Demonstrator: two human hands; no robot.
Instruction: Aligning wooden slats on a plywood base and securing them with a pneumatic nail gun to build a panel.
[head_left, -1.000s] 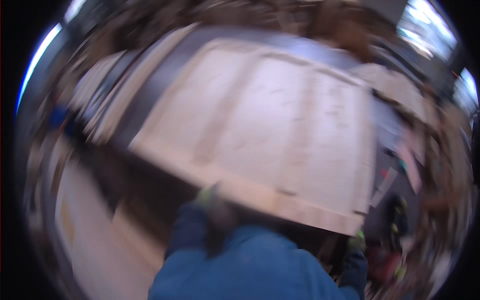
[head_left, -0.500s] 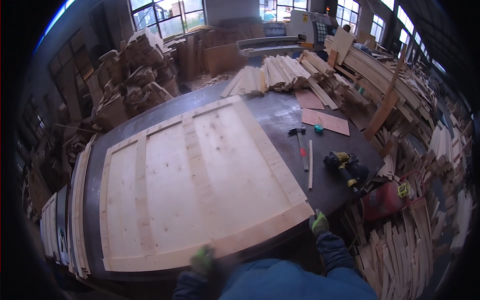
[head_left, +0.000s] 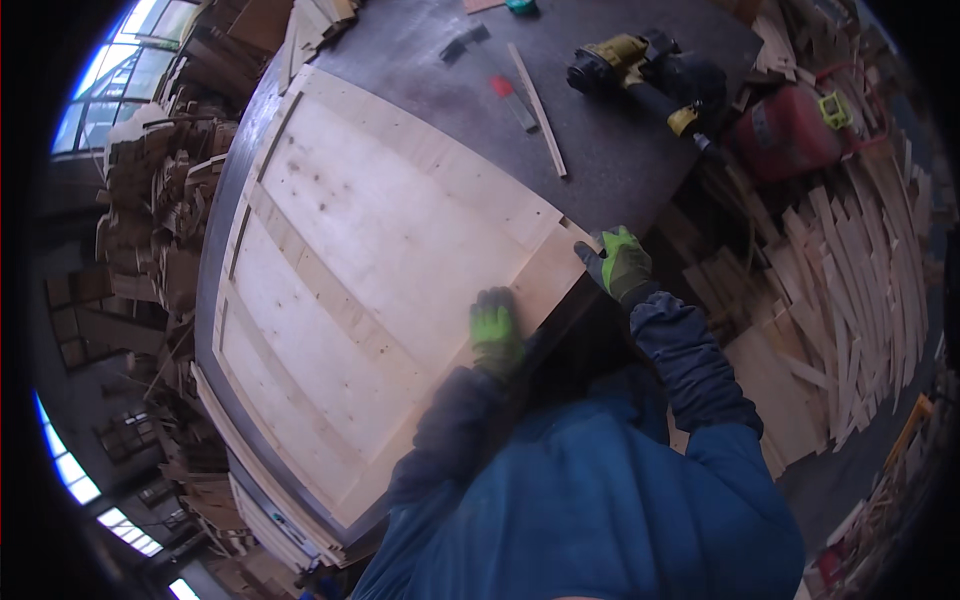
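A pale wooden panel (head_left: 400,210), framed with flat strips and crossed by slats, lies on a dark worktable (head_left: 640,150). My left hand (head_left: 495,335), in a green glove with dark fingertips, rests with its fingers stretched out on the panel's near strip (head_left: 550,275). At the panel's near right corner, my right hand (head_left: 622,262), gloved alike, closes on the edge; part of its grip is hidden. Beyond the panel lie a hammer (head_left: 503,85) with a partly red handle, a thin wooden stick (head_left: 538,110) and a yellow-and-black nail gun (head_left: 615,65).
A red tank (head_left: 780,130) stands right of the table, with many loose wooden strips (head_left: 850,290) below it. Stacked timber (head_left: 150,190) rises on the far left. Long boards (head_left: 265,450) lean along the table's left side. A small teal object (head_left: 520,6) sits at the top.
My view has turned right and downward. The left hand, blurred before, has moved right along the near strip and now rests on it. My right hand stays at the corner.
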